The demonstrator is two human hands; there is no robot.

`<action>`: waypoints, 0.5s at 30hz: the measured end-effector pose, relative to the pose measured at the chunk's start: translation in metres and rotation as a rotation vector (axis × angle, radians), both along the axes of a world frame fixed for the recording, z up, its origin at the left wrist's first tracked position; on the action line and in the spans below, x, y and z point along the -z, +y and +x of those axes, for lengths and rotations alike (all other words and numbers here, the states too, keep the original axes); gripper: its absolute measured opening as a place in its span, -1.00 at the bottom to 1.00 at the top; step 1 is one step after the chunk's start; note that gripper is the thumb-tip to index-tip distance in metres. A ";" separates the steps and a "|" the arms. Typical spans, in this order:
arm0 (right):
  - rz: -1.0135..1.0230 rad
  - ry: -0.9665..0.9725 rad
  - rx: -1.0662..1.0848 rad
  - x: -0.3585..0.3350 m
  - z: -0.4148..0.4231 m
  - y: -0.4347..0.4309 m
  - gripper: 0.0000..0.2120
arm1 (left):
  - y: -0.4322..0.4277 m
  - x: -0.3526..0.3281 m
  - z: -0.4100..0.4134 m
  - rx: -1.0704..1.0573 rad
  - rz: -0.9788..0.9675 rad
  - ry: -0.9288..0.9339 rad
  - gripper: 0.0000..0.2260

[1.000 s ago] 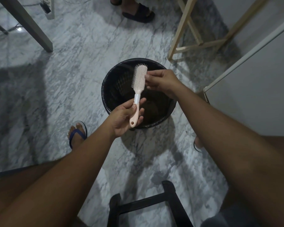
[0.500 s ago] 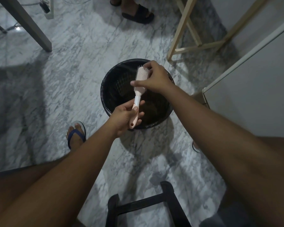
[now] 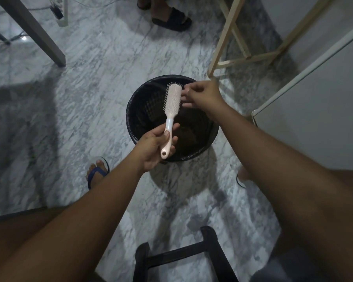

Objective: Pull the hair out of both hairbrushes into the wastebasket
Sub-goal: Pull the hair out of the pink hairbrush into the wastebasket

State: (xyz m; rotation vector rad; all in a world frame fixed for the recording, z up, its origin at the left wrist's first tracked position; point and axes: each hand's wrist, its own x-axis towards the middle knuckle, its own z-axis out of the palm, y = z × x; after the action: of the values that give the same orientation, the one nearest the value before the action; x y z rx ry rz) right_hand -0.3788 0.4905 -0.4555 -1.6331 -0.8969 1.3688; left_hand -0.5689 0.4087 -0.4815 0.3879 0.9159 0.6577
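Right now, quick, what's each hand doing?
Left hand: closed on the hairbrush handle, over the wastebasket.
Right hand: fingers pinched beside the bristles; any hair in them can't be told.

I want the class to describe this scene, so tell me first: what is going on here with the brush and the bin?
A person sits over a black wastebasket on a marble floor. The left hand holds a pale pink hairbrush by its handle, head up above the bin. The right hand is just beside the bristles, fingers pinched together as if pulling hair away; whether any strands are between them is too fine to see. Only one brush is in view.
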 end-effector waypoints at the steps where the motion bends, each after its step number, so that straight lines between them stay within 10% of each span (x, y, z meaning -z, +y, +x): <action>1: -0.038 0.102 -0.046 -0.002 0.000 -0.005 -0.76 | 0.000 -0.001 0.000 -0.013 -0.016 -0.024 -0.68; 10: -0.047 0.152 -0.101 0.007 0.011 -0.002 -0.67 | 0.001 -0.015 -0.008 -0.007 -0.041 -0.141 -0.65; 15: 0.247 -0.653 -0.530 0.008 0.015 0.007 -0.07 | 0.002 -0.020 -0.013 0.099 -0.025 -0.073 -0.65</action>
State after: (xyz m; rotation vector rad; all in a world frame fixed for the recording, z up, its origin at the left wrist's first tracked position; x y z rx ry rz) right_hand -0.3642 0.4970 -0.4632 -1.7337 -1.9091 0.9759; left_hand -0.5820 0.4111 -0.4615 0.3818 0.8299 0.5660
